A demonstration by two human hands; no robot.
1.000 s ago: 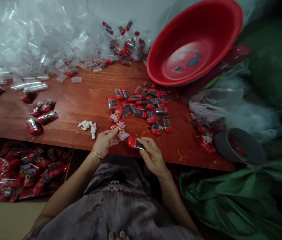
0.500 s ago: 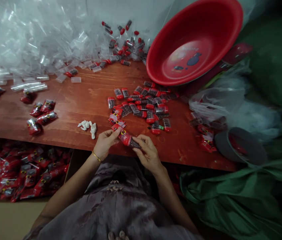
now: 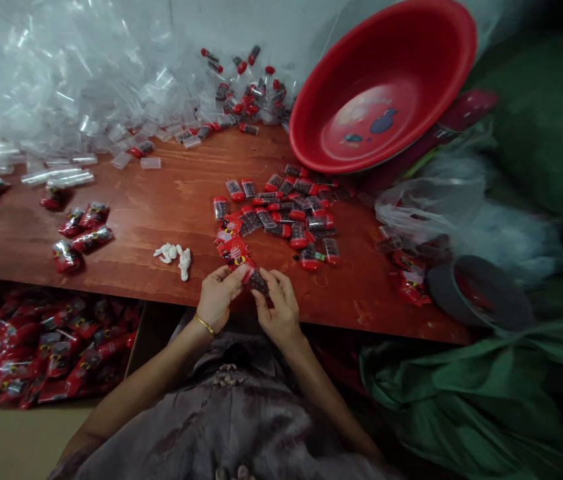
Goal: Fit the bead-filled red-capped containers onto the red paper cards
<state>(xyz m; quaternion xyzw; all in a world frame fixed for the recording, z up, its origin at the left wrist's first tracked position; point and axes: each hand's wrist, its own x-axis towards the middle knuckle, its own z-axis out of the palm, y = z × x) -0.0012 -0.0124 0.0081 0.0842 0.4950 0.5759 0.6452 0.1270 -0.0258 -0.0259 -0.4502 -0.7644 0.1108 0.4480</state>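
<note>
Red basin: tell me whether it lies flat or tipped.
Tipped. The red basin leans with its inside facing the camera, lower rim on the wooden table.

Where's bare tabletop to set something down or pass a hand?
Widest bare wood: between the wrapped packets at left and the red-capped vial cluster, behind the white scrap. A smaller strip lies right of the right hand toward the grey cap. Crowded: clear sleeve heap, red basin.

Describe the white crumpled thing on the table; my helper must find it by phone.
Start at the red basin leaning at the table's far right, then come to the near edge. Just left of the left hand lies a small white crumpled wad, the only white thing among red packets.
</note>
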